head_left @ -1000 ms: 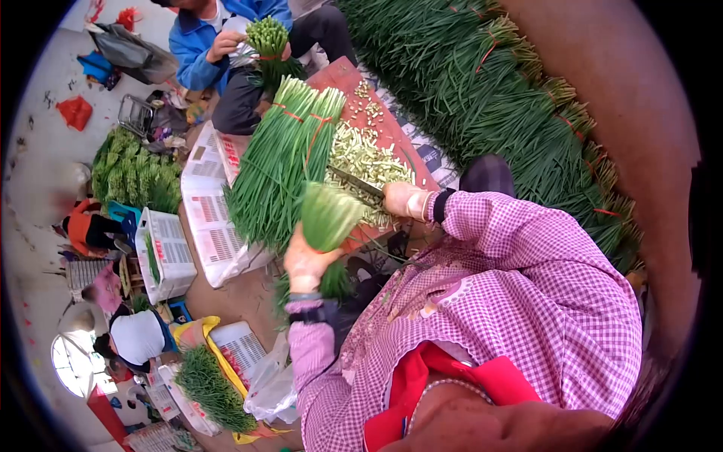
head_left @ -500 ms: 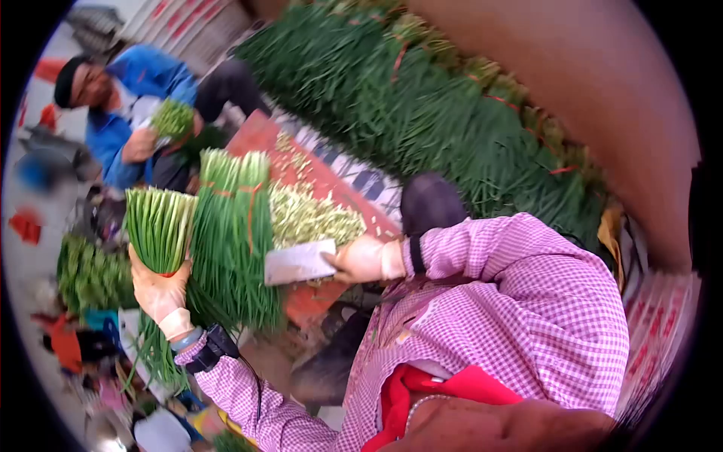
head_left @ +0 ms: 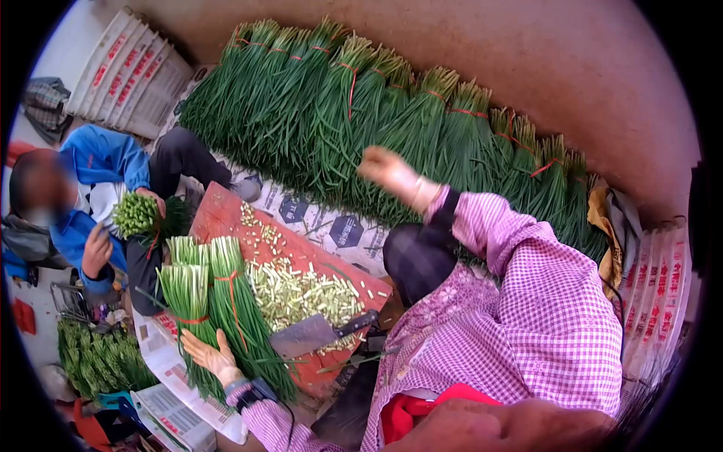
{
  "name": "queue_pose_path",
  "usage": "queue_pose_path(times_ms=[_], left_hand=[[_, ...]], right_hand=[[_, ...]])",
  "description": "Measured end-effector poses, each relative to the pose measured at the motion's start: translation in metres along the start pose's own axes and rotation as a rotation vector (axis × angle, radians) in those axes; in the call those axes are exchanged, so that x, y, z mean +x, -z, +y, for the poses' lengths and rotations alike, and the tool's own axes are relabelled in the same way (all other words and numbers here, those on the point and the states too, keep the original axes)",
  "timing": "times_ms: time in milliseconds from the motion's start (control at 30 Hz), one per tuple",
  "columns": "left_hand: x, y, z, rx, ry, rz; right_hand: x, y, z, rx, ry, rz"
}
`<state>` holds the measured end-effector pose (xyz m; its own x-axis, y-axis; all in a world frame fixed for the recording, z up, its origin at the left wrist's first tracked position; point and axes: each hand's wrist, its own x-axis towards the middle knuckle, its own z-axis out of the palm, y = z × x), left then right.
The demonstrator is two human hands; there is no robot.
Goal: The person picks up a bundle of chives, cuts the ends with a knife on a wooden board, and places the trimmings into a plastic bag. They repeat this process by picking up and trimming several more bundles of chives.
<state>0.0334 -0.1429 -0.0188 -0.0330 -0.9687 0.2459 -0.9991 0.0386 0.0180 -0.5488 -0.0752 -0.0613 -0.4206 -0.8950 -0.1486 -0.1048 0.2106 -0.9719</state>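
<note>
- Cleaver (head_left: 312, 335): in R hand 0.5 s ago; now lying flat on red board (head_left: 218, 215), blade against cut stubs (head_left: 301, 294).
- Right hand (head_left: 392, 173): let go, now empty, raised over stacked bundles (head_left: 339, 98) by wall.
- Bundle (head_left: 184, 297): was held up; now laid beside tied bundles (head_left: 235, 301).
- Left hand (head_left: 211, 355): fingers now spread, flat on its lower stalks.

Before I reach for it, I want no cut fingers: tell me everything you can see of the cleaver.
The cleaver has a broad rectangular grey blade, metal by its look, and a dark handle. It lies flat on the red board, blade on the pale cut ends beside the green bundles. The left hand and right hand are both off it.
</note>
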Motion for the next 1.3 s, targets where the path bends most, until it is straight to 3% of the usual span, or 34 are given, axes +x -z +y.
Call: queue_pose_path(times_ms=[33,67,133,267,333,433,533,667,700,733,800,867,900,933,1000,1033,1067,1133,1167,1300], left_hand=[[-0.007,0.002,0.003,-0.002,0.002,0.004],[-0.016,0.009,0.012,-0.014,0.013,0.002],[-0.038,0.024,0.032,-0.054,0.017,-0.001],[-0.082,0.036,0.046,-0.078,0.02,-0.012],[-0.1,0.038,0.045,-0.061,0.048,-0.03],[-0.114,0.041,0.05,-0.068,0.096,-0.064],[-0.121,0.045,0.054,-0.095,0.131,-0.084],[-0.136,0.047,0.049,-0.177,0.169,-0.027],[-0.141,0.046,0.045,-0.219,0.173,0.002],[-0.144,0.048,0.043,-0.26,0.177,0.028],[-0.144,0.054,0.043,-0.278,0.193,0.055],[-0.142,0.072,0.057,-0.302,0.214,0.099],[-0.132,0.085,0.075,-0.389,0.225,0.129],[-0.123,0.094,0.09,-0.474,0.237,0.161],[-0.103,0.097,0.11,-0.652,0.154,0.213],[-0.089,0.092,0.118,-0.79,0.084,0.232],[-0.081,0.091,0.128,-0.76,0.049,0.217],[-0.059,0.101,0.171,-1.087,-0.106,0.159],[-0.052,0.108,0.19,-1.173,-0.094,0.099],[-0.025,0.12,0.236,-1.672,-0.356,-0.138]], right_hand=[[0.024,0.027,0.021,-0.066,-0.098,0.246],[0.055,0.059,0.061,-0.31,-0.063,0.408],[0.1,0.11,0.115,-0.571,-0.265,0.551],[0.147,0.134,0.144,-0.303,-0.763,0.694],[0.153,0.114,0.123,-0.299,-0.849,0.776],[0.155,0.094,0.123,-0.514,-0.9,0.859],[0.148,0.114,0.13,-0.466,-0.876,0.831],[0.122,0.16,0.177,-0.29,-0.521,0.847],[0.124,0.177,0.201,-0.223,-0.47,0.814],[0.106,0.183,0.184,0.192,-0.369,0.648],[0.09,0.193,0.193,0.536,-0.303,0.596],[0.046,0.179,0.129,0.72,-0.302,0.489],[0.047,0.183,0.142,0.747,-0.297,0.425],[0.044,0.182,0.131,0.749,-0.287,0.414],[0.03,0.172,0.081,0.659,-0.022,0.03],[0.023,0.159,0.046,0.614,0.098,-0.044],[0.019,0.151,0.017,0.618,0.094,-0.081],[0.016,0.133,-0.031,0.346,0.315,-0.285],[0.015,0.119,-0.052,0.299,0.341,-0.335],[-0.022,0.054,-0.151,0.14,0.393,-0.593]])
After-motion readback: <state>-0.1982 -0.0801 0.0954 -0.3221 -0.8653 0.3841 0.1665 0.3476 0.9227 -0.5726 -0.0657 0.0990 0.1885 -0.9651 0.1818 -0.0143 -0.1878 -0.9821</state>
